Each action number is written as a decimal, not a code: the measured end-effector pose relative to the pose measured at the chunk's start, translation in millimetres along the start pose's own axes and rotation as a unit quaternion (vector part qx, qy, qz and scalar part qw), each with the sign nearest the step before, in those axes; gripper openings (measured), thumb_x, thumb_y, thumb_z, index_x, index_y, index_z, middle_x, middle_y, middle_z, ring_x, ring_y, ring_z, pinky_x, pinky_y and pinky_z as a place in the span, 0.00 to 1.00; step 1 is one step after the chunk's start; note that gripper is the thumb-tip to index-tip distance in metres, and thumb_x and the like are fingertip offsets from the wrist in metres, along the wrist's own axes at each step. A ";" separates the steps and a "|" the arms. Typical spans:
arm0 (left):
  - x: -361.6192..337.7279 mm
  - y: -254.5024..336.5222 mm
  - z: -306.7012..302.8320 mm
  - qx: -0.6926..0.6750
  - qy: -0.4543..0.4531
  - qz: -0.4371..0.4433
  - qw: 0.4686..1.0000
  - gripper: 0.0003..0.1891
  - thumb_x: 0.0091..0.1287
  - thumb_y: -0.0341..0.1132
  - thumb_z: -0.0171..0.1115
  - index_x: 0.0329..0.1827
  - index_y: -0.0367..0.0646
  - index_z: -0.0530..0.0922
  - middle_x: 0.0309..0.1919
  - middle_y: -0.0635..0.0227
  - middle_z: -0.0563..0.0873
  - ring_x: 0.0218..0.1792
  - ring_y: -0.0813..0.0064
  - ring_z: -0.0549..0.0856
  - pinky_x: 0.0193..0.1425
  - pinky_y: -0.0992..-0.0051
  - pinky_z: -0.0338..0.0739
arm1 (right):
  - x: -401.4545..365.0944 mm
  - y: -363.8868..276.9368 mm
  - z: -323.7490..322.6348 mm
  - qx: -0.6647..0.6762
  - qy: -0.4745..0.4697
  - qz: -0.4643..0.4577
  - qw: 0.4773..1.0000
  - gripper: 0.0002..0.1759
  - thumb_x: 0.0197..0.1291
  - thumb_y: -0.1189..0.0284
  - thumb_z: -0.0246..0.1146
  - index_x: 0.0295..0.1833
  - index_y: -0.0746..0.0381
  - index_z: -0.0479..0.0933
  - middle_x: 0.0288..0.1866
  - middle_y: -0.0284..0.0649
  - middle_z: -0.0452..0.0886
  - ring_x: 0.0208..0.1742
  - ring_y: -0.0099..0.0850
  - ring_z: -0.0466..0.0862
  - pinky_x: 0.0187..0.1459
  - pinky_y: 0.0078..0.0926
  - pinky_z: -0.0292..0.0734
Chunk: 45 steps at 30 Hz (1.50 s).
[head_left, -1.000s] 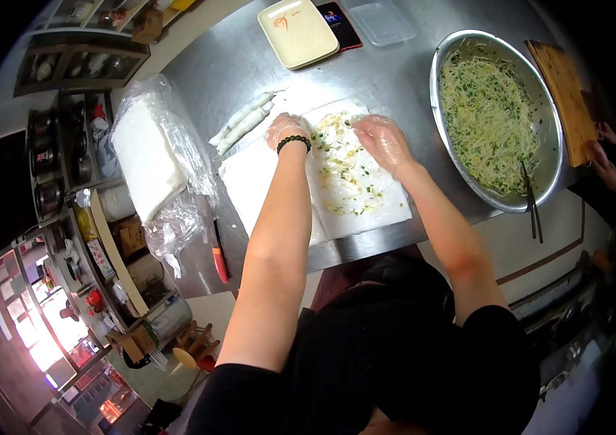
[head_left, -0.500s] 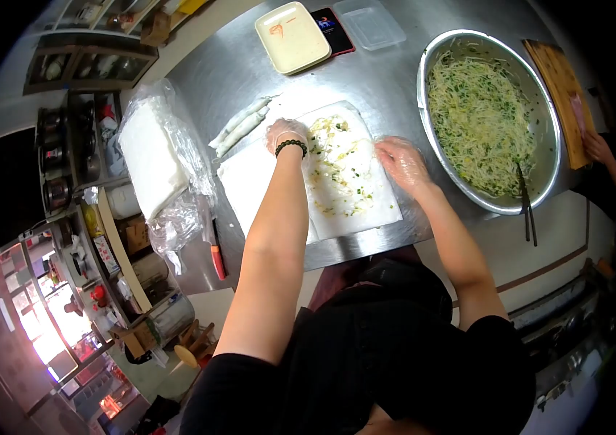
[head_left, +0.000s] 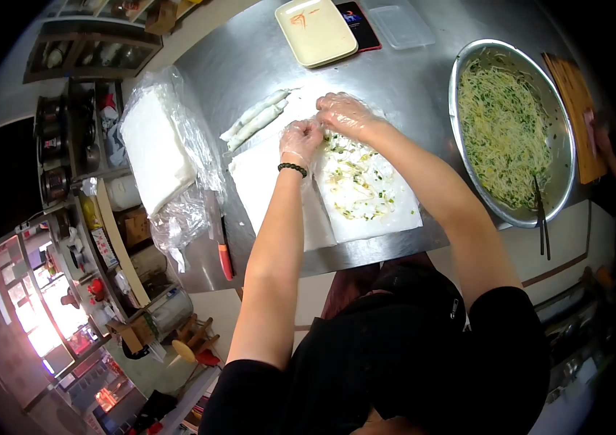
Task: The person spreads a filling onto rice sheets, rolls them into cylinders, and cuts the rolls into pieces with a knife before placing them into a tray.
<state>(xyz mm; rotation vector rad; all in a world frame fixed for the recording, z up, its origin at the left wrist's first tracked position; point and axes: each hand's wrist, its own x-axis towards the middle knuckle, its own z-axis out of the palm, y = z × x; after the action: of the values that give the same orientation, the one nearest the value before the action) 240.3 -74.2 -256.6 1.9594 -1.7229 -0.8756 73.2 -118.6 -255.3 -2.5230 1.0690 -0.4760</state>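
My left hand [head_left: 300, 141], in a clear plastic glove with a dark beaded bracelet at its wrist, is closed at the far end of a white wrapper sheet [head_left: 377, 226]. Close beside it my gloved right hand [head_left: 345, 114] has its fingers bent down on the same far end; the fingertips are partly hidden. Shredded filling with green bits [head_left: 355, 181] lies scattered over this sheet. More white sheets [head_left: 255, 172] lie to the left, under my left forearm. Two white filled rolls [head_left: 255, 119] rest side by side beyond my left hand.
A large metal bowl [head_left: 455, 109] of shredded filling stands right, chopsticks [head_left: 542, 217] leaning in it. A plastic-wrapped white stack [head_left: 154, 148] and red-handled knife [head_left: 225, 259] lie left. A tray [head_left: 315, 32], phone [head_left: 360, 27] and clear container [head_left: 400, 27] lie beyond. Another person's hand [head_left: 604, 141] is near a wooden board [head_left: 576, 119].
My right hand has moved from the sheet's right edge to its far end, beside my left hand. The left hand stays by the sheets. The whole view has shifted slightly.
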 end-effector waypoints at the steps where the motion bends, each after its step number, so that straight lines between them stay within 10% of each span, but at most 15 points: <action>1: 0.3 4.9 -7.7 -0.069 -0.027 -0.025 0.997 0.12 0.57 0.38 0.63 0.37 0.37 0.82 0.28 0.63 0.85 0.31 0.74 0.82 0.41 0.75 0.76 | -1.0 -0.6 -1.1 0.003 0.004 -0.017 1.000 0.07 0.54 0.70 0.59 0.37 0.59 0.80 0.41 0.40 0.80 0.50 0.39 0.77 0.55 0.37 0.70; 5: 21.6 -9.7 -32.6 0.026 -0.063 0.134 0.989 0.15 0.61 0.24 0.54 0.50 0.38 0.81 0.49 0.56 0.83 0.48 0.64 0.82 0.57 0.73 0.75 | 2.4 -6.6 -11.7 0.030 -0.101 0.027 0.994 0.09 0.56 0.69 0.60 0.40 0.59 0.80 0.41 0.43 0.80 0.50 0.42 0.77 0.56 0.38 0.69; 13: 41.2 0.1 -50.2 0.244 -0.124 0.492 0.827 0.10 0.60 0.33 0.61 0.43 0.43 0.83 0.50 0.60 0.81 0.53 0.61 0.79 0.58 0.65 0.74 | 10.3 -16.0 -30.9 0.099 -0.182 0.100 0.973 0.12 0.63 0.66 0.56 0.48 0.58 0.78 0.44 0.45 0.82 0.48 0.43 0.79 0.53 0.40 0.72; 22: 51.1 -18.0 -55.7 0.264 -0.241 0.458 0.814 0.16 0.65 0.38 0.54 0.54 0.44 0.77 0.50 0.61 0.80 0.58 0.63 0.76 0.64 0.69 0.70 | 2.4 -18.3 -33.0 0.104 -0.171 0.147 0.969 0.13 0.64 0.64 0.55 0.48 0.57 0.78 0.43 0.44 0.82 0.48 0.43 0.79 0.52 0.39 0.73; 24: 54.9 -14.4 -60.3 0.334 -0.267 0.551 0.717 0.16 0.64 0.37 0.54 0.55 0.48 0.77 0.50 0.60 0.81 0.58 0.64 0.76 0.64 0.68 0.70 | 1.3 -17.9 -32.9 0.103 -0.162 0.152 0.970 0.13 0.64 0.64 0.55 0.47 0.58 0.78 0.43 0.44 0.82 0.48 0.43 0.79 0.52 0.39 0.73; 28: 49.3 0.5 -64.0 0.392 -0.295 0.375 0.787 0.16 0.62 0.34 0.55 0.53 0.51 0.78 0.47 0.62 0.82 0.52 0.63 0.80 0.56 0.68 0.76 | -1.7 -18.4 -35.5 0.101 -0.166 0.156 0.968 0.12 0.64 0.65 0.54 0.46 0.58 0.79 0.43 0.44 0.82 0.49 0.43 0.79 0.53 0.39 0.72; 34: 72.0 -0.5 -64.3 0.246 -0.259 0.344 0.868 0.11 0.64 0.36 0.58 0.48 0.46 0.81 0.50 0.63 0.82 0.51 0.60 0.79 0.57 0.68 0.74 | -8.6 -16.2 -21.3 0.112 -0.120 0.178 0.970 0.14 0.64 0.64 0.53 0.47 0.58 0.79 0.46 0.43 0.82 0.51 0.43 0.78 0.55 0.38 0.71; 45: 89.1 40.8 -71.4 0.403 -0.385 0.386 0.735 0.16 0.66 0.39 0.55 0.56 0.50 0.77 0.57 0.63 0.78 0.58 0.59 0.75 0.63 0.65 0.70 | -9.2 -12.0 -5.4 0.130 -0.095 0.197 0.967 0.14 0.65 0.64 0.52 0.48 0.57 0.79 0.46 0.41 0.82 0.50 0.42 0.78 0.55 0.38 0.72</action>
<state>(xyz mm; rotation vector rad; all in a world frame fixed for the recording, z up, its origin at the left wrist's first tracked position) 262.8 -176.5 -195.4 0.8865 -3.4860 -0.6675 72.2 -105.1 -246.7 -2.0167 1.2965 -0.2373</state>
